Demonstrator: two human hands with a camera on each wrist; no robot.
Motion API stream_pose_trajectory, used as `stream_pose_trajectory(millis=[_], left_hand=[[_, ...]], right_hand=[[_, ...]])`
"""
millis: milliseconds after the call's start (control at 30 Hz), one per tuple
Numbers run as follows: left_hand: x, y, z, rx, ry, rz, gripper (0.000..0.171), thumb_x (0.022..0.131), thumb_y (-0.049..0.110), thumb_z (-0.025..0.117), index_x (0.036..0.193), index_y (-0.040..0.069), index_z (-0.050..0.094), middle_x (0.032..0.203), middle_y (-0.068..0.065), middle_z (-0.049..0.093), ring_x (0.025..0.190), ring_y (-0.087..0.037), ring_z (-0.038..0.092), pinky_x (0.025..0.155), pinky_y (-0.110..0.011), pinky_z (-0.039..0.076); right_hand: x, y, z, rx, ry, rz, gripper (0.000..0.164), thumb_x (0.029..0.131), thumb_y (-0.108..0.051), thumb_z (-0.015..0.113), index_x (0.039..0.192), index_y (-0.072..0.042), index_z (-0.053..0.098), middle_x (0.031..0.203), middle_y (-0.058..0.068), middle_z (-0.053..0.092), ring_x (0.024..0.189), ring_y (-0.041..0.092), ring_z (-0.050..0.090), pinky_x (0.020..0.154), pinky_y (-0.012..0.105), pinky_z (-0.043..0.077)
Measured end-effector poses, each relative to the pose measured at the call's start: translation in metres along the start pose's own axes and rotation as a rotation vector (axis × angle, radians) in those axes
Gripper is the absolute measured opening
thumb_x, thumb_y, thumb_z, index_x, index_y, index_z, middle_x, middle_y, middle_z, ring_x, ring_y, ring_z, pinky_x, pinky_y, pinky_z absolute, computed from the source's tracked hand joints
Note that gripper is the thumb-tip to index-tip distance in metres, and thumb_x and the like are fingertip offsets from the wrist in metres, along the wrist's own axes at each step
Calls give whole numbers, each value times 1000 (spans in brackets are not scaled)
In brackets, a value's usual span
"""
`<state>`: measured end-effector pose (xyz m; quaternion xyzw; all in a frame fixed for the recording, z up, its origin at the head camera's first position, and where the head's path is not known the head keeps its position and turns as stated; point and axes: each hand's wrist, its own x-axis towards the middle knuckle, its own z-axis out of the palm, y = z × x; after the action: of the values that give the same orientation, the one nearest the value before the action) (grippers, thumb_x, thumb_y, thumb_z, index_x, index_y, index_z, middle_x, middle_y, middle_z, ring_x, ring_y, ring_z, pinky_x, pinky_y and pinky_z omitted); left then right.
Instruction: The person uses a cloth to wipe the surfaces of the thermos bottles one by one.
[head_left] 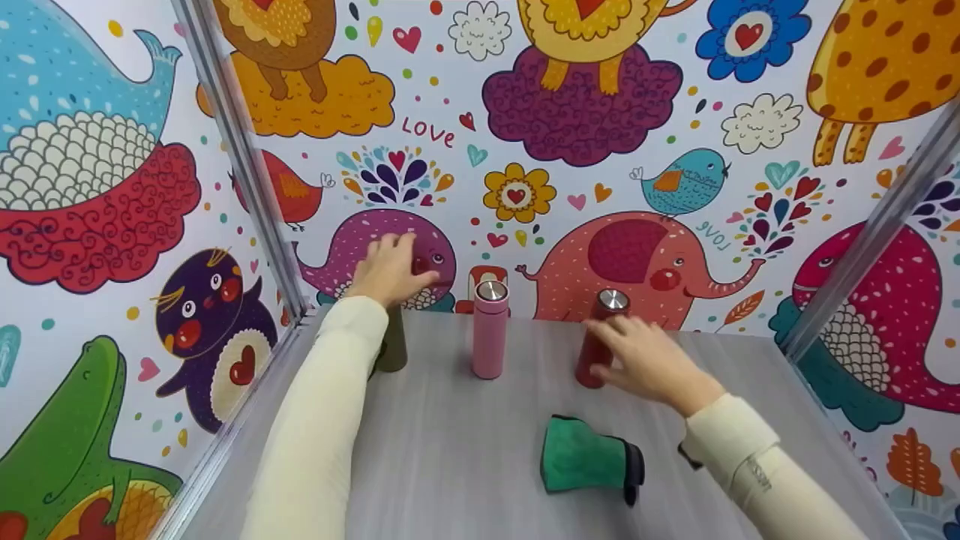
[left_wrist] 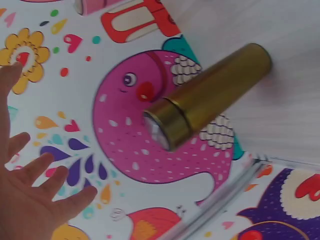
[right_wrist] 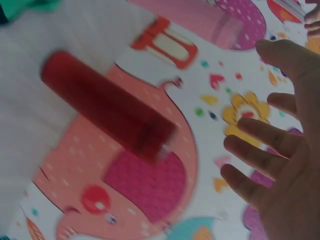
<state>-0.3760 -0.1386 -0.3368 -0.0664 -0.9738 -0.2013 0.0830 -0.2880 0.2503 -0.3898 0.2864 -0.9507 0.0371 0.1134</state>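
Three slim thermos bottles with steel-topped lids stand in a row near the back wall. My left hand is above the olive-green thermos, hiding its top; the left wrist view shows this thermos apart from my spread fingers. The pink thermos stands in the middle, between my hands. On the right, my right hand is in front of the dark red thermos, overlapping it in the head view. In the right wrist view a gap shows between the red thermos and my spread fingers.
A green cloth item with a black edge lies on the grey table, nearer me than the bottles. Printed cartoon walls enclose the back and sides, with metal strips at the corners.
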Motion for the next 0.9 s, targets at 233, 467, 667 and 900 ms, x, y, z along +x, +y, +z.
stream_pose_trajectory(millis=[233,467,667,900], left_hand=[[0,-36,22,-103,3,-90,92,87,42,77,156,6,27,154,-25,31,139,-45,31,105,-69,32],[3,-64,54,-289,23,-214,100,87,38,78,157,1,16,154,-31,24,140,-47,27,112,-63,27],[3,-82,83,-420,103,-305,105,87,36,78,158,4,8,155,-31,21,141,-47,28,111,-64,27],[11,-94,112,-540,217,-397,107,87,35,78,159,5,4,154,-30,26,138,-45,34,114,-60,27]], right_hand=[[-21,-3,57,152,-130,7,60,83,-34,83,134,-11,62,122,10,61,109,29,59,90,51,54],[-35,-5,100,324,-356,118,56,86,-32,81,134,-13,61,120,9,61,103,27,58,88,55,54],[-41,-6,134,301,-389,77,60,84,-29,82,135,-8,57,115,12,61,96,27,58,88,55,53],[-55,-6,166,214,-344,24,58,81,-21,83,132,-7,57,113,14,61,100,34,61,82,56,53]])
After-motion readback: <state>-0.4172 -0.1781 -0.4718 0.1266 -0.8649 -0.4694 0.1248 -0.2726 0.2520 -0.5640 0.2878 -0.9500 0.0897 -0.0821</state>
